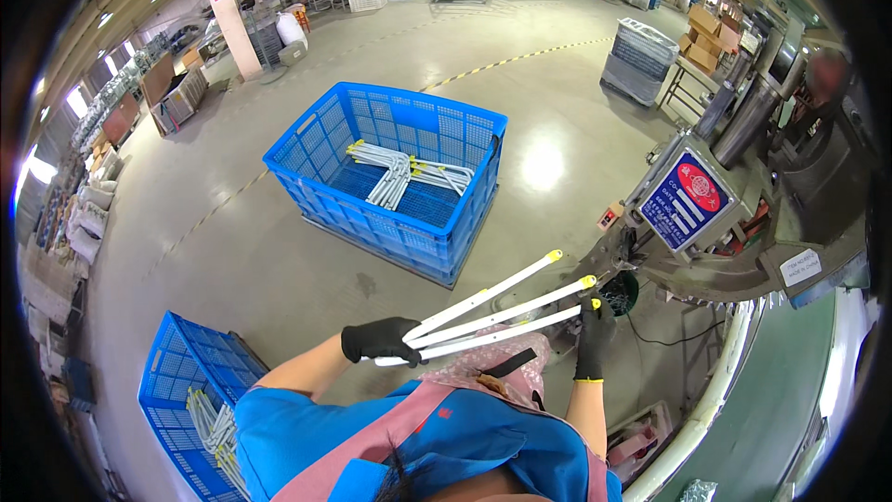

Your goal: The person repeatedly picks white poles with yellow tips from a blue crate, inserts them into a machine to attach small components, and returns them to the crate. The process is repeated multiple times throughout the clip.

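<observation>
White tubes [502,312] partly hidden (left hand [381,339] over them).

Factory workshop: heavy machine [799,191], striped floor line [522,59], blue crates [372,223].

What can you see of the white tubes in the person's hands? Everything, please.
Three white tubes show, slim, mostly straight and smooth, looking like painted metal, with yellow end pieces at the far ends. Small dark marks along them may be holes. They fan out from the black-gloved left hand, which grips them near one end, and slant toward the upper right of the picture. The black-gloved right hand is at the far end of the nearest tube; its exact grip is unclear.
</observation>
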### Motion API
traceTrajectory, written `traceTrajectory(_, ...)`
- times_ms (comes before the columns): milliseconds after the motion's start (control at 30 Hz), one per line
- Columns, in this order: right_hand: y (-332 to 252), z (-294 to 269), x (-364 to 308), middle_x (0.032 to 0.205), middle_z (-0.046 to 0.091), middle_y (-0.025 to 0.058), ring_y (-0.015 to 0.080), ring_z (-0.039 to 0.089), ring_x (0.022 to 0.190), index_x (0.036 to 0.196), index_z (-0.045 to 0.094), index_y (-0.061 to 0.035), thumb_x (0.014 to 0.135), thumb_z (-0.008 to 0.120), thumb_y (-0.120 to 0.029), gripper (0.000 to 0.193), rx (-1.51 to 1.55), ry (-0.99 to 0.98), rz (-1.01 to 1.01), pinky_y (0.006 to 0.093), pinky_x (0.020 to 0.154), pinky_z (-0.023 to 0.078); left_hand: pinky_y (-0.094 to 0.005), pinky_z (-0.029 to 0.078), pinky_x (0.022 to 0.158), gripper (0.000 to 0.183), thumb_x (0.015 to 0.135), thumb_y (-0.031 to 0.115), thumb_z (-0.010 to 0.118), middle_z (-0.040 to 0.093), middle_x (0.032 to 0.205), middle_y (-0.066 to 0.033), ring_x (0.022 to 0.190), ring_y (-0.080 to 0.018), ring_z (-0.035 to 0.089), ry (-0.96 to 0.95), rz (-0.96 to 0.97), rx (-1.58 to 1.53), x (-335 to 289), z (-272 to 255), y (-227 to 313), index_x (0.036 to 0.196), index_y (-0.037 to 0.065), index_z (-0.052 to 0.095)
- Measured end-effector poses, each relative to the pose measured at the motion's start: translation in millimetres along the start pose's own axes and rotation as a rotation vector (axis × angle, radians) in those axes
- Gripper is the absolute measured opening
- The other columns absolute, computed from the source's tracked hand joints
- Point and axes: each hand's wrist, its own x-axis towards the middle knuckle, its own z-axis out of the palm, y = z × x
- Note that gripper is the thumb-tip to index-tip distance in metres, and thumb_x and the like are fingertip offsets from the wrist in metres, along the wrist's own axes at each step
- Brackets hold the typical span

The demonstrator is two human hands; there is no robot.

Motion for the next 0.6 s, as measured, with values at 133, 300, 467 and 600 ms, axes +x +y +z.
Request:
traceTrajectory(133, -44, -11, 8, 0.092, 0.063, 0.0123, 0.0200, 0.056, 0.082, 0.102, 0.062, 0.0043, 0.087, 0.062, -0.018, 0.026, -0.068, -0.018, -0.202, 0.0328, 0.073, 0.045, -0.0300, 0.049, 0.080, 0.042, 0.075, 0.009, 0.070, 0.065, 0.098, -0.0097, 0.087, -0.0158, 0.061, 0.042, -0.012, -0.191, -6, 17, -12, 0.113, 0.000, 0.054)
traceTrajectory(300, -68, -5, 21, 0.095, 0.063, 0.0176, 0.0268, 0.057, 0.085, 0.106, 0.060, 0.0046, 0.088, 0.060, -0.018, 0.029, -0.219, 0.062, -0.351, 0.0351, 0.077, 0.045, -0.0320, 0.047, 0.086, 0.045, 0.078, 0.013, 0.070, 0.062, 0.103, -0.0107, 0.093, -0.0182, 0.060, 0.096, 0.059, -0.202, -12, 29, -3, 0.117, 0.000, 0.052)
traceTrajectory(467, -45, -3, 33, 0.094, 0.063, 0.0183, 0.0291, 0.056, 0.083, 0.106, 0.060, 0.0043, 0.088, 0.059, -0.020, 0.030, -0.169, 0.151, -0.390, 0.0358, 0.075, 0.044, -0.0318, 0.046, 0.088, 0.044, 0.079, 0.014, 0.069, 0.062, 0.108, -0.0126, 0.097, -0.0194, 0.060, 0.119, 0.036, -0.150, -6, 35, 1, 0.117, -0.001, 0.053)
traceTrajectory(600, -31, -11, 44, 0.093, 0.062, 0.0163, 0.0275, 0.055, 0.080, 0.101, 0.060, 0.0034, 0.089, 0.058, -0.020, 0.026, -0.149, 0.135, -0.247, 0.0352, 0.073, 0.044, -0.0311, 0.047, 0.083, 0.037, 0.080, 0.015, 0.067, 0.063, 0.097, -0.0123, 0.089, -0.0184, 0.061, 0.119, 0.080, -0.165, 8, 37, -1, 0.111, -0.002, 0.054)
